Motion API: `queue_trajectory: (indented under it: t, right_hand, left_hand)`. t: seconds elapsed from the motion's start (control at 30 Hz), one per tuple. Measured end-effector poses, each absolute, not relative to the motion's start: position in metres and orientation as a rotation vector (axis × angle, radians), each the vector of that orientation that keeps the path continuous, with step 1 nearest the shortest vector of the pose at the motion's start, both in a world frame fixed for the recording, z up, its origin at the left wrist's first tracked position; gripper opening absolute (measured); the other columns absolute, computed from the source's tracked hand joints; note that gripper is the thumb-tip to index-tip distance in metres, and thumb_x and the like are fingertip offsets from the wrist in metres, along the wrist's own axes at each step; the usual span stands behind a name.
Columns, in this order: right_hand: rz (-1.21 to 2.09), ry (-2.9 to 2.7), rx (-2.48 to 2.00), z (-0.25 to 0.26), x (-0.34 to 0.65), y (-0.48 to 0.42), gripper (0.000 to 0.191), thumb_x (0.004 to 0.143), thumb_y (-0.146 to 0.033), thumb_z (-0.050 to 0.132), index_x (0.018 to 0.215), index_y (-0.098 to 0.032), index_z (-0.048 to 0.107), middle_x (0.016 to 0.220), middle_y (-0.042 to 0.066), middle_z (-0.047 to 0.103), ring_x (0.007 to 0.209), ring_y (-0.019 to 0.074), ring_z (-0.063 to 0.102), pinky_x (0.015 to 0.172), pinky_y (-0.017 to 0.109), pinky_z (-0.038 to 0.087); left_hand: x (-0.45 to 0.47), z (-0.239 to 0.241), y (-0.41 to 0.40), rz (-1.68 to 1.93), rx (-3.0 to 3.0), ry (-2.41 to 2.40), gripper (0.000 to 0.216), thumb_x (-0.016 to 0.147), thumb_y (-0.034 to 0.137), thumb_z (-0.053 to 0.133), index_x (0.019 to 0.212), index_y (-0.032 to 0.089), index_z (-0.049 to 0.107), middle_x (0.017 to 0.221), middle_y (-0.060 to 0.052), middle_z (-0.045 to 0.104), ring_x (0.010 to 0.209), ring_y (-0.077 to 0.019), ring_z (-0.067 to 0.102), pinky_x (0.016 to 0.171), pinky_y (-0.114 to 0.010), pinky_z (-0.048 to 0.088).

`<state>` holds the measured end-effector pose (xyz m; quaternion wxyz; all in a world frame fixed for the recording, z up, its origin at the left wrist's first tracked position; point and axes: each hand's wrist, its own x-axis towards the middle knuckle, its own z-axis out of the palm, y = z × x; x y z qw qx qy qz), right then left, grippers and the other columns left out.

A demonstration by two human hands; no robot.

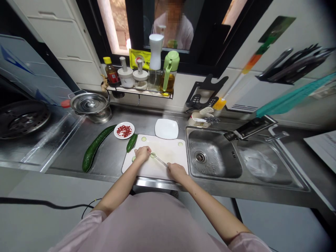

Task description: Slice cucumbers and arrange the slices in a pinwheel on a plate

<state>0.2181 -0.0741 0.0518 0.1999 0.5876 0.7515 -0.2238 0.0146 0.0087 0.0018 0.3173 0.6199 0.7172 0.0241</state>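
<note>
A white cutting board (168, 169) lies on the steel counter before me. My right hand (177, 171) is closed around the handle of a small knife (161, 161), whose blade points left across the board. The blade's tip is at a thin cucumber slice (153, 155). My left hand (143, 154) is curled with its fingertips together, right beside that slice and the knife tip; what they pinch is too small to make out. More slices lie near the board's corners and beside my left hand. A cut cucumber piece (131, 142) rests at the board's left edge.
Left of the board are a long whole cucumber (97, 148) and a white plate (117, 134) of chopped red bits. Behind it sits a square white plate (166, 128). A sink (212, 168) adjoins on the right. Condiment bottles stand on a wall rack (141, 91).
</note>
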Motion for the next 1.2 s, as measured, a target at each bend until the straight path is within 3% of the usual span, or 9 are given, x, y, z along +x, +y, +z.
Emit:
queue_trajectory:
  t: [1.2]
  right_hand:
    - [-0.636, 2.020, 1.677, 0.059, 0.232, -0.094, 0.032, 0.095, -0.024, 0.036, 0.115, -0.016, 0.060, 0.102, 0.016, 0.069, 0.099, 0.0239, 0.065, 0.077, 0.030, 0.045]
  left_hand:
    - [0.012, 0.000, 0.009, 0.071, 1.634, 1.874, 0.012, 0.077, 0.027, 0.059, 0.085, 0.028, 0.068, 0.098, -0.001, 0.073, 0.098, -0.0219, 0.062, 0.092, -0.040, 0.032]
